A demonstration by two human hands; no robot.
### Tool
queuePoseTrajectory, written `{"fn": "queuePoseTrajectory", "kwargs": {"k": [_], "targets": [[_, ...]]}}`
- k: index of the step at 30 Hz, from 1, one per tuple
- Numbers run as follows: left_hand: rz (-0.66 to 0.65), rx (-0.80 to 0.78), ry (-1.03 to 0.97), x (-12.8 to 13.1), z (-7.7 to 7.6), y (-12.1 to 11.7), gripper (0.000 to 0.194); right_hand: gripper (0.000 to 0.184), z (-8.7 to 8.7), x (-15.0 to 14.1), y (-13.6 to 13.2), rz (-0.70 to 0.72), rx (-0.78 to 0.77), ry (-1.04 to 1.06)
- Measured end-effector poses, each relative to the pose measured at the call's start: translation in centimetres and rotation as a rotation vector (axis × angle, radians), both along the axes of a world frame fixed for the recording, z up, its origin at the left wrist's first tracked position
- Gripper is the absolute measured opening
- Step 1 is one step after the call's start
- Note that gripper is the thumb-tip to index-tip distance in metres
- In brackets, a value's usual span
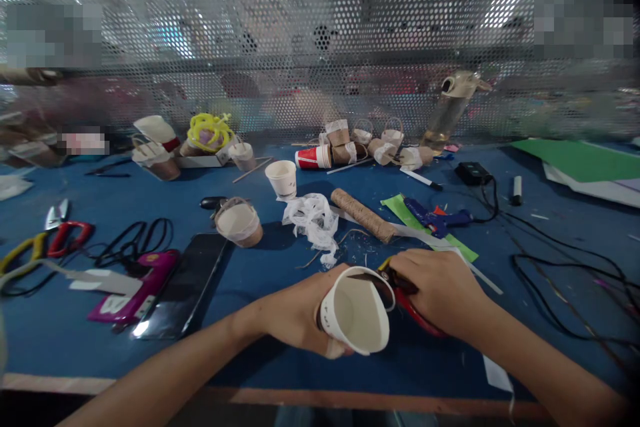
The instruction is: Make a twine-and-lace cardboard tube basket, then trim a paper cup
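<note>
Blue tabletop (145, 200): left hand (300, 313) holding cup (357, 313) (tilted), right hand (436, 280) scissors (419, 315).

Lying across the blue tabletop (150, 203): black phone (187, 287), snips (56, 215), crumpled white lace (313, 217), twine roll (363, 215), green strip (399, 207).

No text can be read, only blurred marks being seen on the white cup (356, 312) near the table's front edge (280, 399) and the red cup (313, 158) toward its back edge.
</note>
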State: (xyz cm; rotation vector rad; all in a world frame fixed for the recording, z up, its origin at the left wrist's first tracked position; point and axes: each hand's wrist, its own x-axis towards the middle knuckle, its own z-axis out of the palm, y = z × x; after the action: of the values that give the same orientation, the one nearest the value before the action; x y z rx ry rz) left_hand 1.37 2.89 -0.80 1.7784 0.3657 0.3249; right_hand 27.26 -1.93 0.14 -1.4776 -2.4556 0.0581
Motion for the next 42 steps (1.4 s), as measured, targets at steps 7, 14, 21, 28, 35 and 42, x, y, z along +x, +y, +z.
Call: {"fn": "queuePoseTrajectory", "kwargs": {"k": [7, 14, 21, 28, 35, 42], "targets": [[-0.06, -0.018, 0.001, 0.1, -0.1, 0.1, 0.092, 0.004, -0.2, -0.1, -0.2, 0.018, -0.053, -0.002], [-0.16, -0.157, -0.003, 0.6, 0.4, -0.1, 0.076, 0.01, 0.0, -0.3, -0.2, 0.041, -0.094, -0.019], [0.053, -0.143, -0.042, 0.4, 0.2, -0.2, 0.091, 0.011, 0.5, -0.3, -0.3, -0.167, -0.134, -0.035], [0.254, 0.161, -0.018, 0.7, 0.0, -0.9, 0.077, 0.013, 0.9, -0.5, -0.3, -0.235, -0.141, -0.05], [0.043, 0.017, -0.049, 0.2, 0.6, -0.5, 0.066, 0.014, 1.1, -0.6, -0.4, -0.141, -0.134, -0.064], [0.005, 0.068, -0.041, 0.2, 0.6, -0.1, 0.061, 0.01, 1.2, -0.3, -0.3, -0.131, -0.141, -0.089]]}}
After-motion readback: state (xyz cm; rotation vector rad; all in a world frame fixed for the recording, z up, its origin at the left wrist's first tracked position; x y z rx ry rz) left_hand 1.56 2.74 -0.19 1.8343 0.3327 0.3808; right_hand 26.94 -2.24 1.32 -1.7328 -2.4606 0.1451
